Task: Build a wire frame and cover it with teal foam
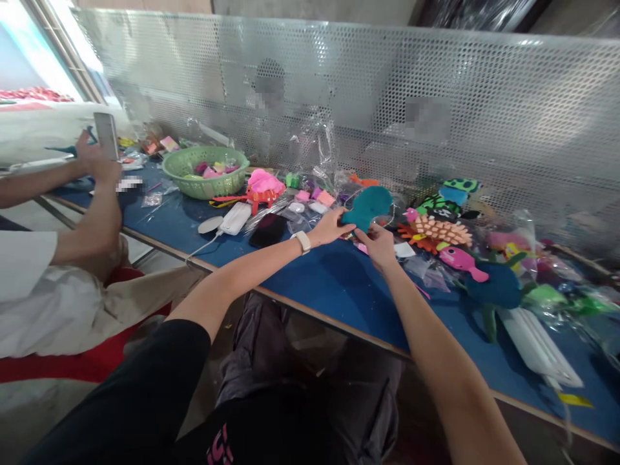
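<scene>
A teal, soft-looking fabric piece (372,204) with a rounded top and a narrower lower left end is held up over the blue table. My left hand (332,227), with a pale band on its wrist, pinches the narrow end between thumb and fingers. Gripping the lower edge is my right hand (380,245), thumb on the near side and its other fingers partly hidden. Behind and below the piece lie clear plastic bags and small pink blocks (325,197). A dark phone (269,230) rests left of my left hand.
A green basket (206,187) of colourful pieces stands left, near a white corded device (235,219). Plush toys, including a pink fish (458,259), crowd the right beside another white device (540,349). A perforated metal panel (339,97) closes the back. A co-worker's hand (99,158) is at left.
</scene>
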Demonstrator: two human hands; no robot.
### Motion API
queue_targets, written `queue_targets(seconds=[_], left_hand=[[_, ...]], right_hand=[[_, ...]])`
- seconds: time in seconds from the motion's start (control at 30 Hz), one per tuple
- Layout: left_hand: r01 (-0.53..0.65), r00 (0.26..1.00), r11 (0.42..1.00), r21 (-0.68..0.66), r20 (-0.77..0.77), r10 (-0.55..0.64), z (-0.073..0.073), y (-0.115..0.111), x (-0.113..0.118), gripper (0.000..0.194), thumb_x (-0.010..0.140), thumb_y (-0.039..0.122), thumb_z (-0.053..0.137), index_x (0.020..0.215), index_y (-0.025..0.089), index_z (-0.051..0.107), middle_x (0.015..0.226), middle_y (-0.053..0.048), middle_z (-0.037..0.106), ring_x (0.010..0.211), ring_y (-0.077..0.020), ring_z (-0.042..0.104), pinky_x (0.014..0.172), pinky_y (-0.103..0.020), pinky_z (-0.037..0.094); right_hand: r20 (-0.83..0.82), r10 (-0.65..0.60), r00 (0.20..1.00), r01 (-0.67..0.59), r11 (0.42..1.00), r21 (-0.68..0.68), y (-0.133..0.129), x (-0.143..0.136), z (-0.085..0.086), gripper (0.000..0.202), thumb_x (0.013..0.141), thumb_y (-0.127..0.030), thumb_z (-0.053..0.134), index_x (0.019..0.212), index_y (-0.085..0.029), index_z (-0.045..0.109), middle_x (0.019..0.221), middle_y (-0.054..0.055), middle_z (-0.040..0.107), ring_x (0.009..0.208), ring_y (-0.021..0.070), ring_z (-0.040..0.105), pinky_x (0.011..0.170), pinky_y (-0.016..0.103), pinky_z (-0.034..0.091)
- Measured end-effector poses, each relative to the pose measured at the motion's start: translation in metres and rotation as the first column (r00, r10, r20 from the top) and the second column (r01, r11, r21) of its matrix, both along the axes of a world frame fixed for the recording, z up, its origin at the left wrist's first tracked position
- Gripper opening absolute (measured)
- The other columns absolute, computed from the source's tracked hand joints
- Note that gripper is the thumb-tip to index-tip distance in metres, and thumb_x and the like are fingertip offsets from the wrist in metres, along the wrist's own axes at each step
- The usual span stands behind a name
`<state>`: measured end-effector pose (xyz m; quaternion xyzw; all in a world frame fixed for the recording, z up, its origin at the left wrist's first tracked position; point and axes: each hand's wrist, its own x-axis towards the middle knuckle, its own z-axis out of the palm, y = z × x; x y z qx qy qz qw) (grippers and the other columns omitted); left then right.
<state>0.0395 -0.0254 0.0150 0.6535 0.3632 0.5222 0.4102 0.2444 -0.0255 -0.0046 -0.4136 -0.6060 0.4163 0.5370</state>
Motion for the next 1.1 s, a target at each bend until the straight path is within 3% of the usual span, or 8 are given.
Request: queue_targets(seconds=[0.13,0.27,0.37,0.63,0.87,0.97,1.1], left_hand=[[0.129,0.991,0.989,-0.076,0.056,-0.125,-0.006,0.007,-0.002,0.034,0.094,0.032,0.096,0.106,0.018,0.068,0.096,-0.009,0.077,0.091,-0.026,0.075,0.1,-0.053,0.067],[0.193,0.962,0.97,-0.149,0.221,-0.158,-0.022,0.002,-0.002,0.069,0.078,0.054,0.11,0.12,0.017,0.07,0.09,-0.006,0.077,0.084,-0.0241,0.075,0.092,-0.049,0.067],[0.207,0.947,0.966,-0.156,0.281,-0.157,-0.025,-0.004,-0.001,0.085,0.069,0.063,0.113,0.127,0.018,0.069,0.09,-0.004,0.077,0.084,-0.0237,0.076,0.087,-0.045,0.065],[0.308,0.891,0.937,-0.162,0.395,-0.225,-0.018,-0.004,0.0,0.073,0.068,0.058,0.115,0.106,0.016,0.068,0.093,-0.003,0.076,0.084,-0.018,0.077,0.095,-0.044,0.064],[0.37,0.845,0.916,-0.157,0.467,-0.262,-0.018,-0.002,-0.001,0.078,0.063,0.061,0.116,0.104,0.017,0.066,0.086,0.001,0.077,0.08,-0.0155,0.076,0.09,-0.041,0.063],[0.388,0.842,0.902,-0.189,0.472,-0.263,-0.016,-0.003,-0.002,0.072,0.07,0.056,0.115,0.108,0.017,0.067,0.09,-0.001,0.079,0.083,-0.0162,0.079,0.093,-0.041,0.064],[0.327,0.877,0.922,-0.207,0.43,-0.214,-0.017,-0.003,-0.002,0.064,0.079,0.054,0.111,0.112,0.015,0.071,0.096,-0.005,0.081,0.084,-0.0179,0.079,0.095,-0.043,0.065]], right_hand=[[-0.036,0.009,0.999,-0.01,1.0,-0.022,0.006,0.006,-0.004,0.075,0.047,-0.076,0.115,0.088,-0.023,0.082,0.078,0.003,0.085,0.068,0.0232,0.081,0.075,0.039,0.071],[-0.046,0.047,0.998,-0.047,0.999,-0.014,0.006,0.009,-0.008,0.073,0.053,-0.078,0.114,0.09,-0.023,0.082,0.077,0.004,0.086,0.068,0.0234,0.082,0.071,0.037,0.07],[-0.088,0.078,0.993,-0.08,0.997,-0.023,0.005,0.008,-0.009,0.071,0.054,-0.074,0.116,0.091,-0.024,0.082,0.079,0.003,0.086,0.069,0.0213,0.082,0.07,0.034,0.07],[-0.237,0.067,0.969,-0.082,0.995,-0.054,0.005,0.006,-0.009,0.071,0.047,-0.067,0.121,0.09,-0.025,0.084,0.082,0.0,0.087,0.068,0.0154,0.079,0.071,0.029,0.071],[-0.341,0.111,0.934,-0.148,0.985,-0.085,0.006,0.006,-0.008,0.063,0.05,-0.063,0.122,0.086,-0.027,0.085,0.089,-0.001,0.087,0.075,0.0142,0.082,0.077,0.027,0.074],[-0.335,0.087,0.938,-0.116,0.991,-0.069,0.006,0.005,-0.008,0.063,0.049,-0.064,0.122,0.083,-0.027,0.083,0.087,-0.002,0.086,0.074,0.0148,0.082,0.076,0.028,0.074],[-0.291,0.082,0.953,-0.104,0.993,-0.063,0.004,0.003,-0.008,0.064,0.049,-0.066,0.121,0.081,-0.025,0.084,0.084,-0.001,0.085,0.073,0.0136,0.08,0.075,0.026,0.073]])
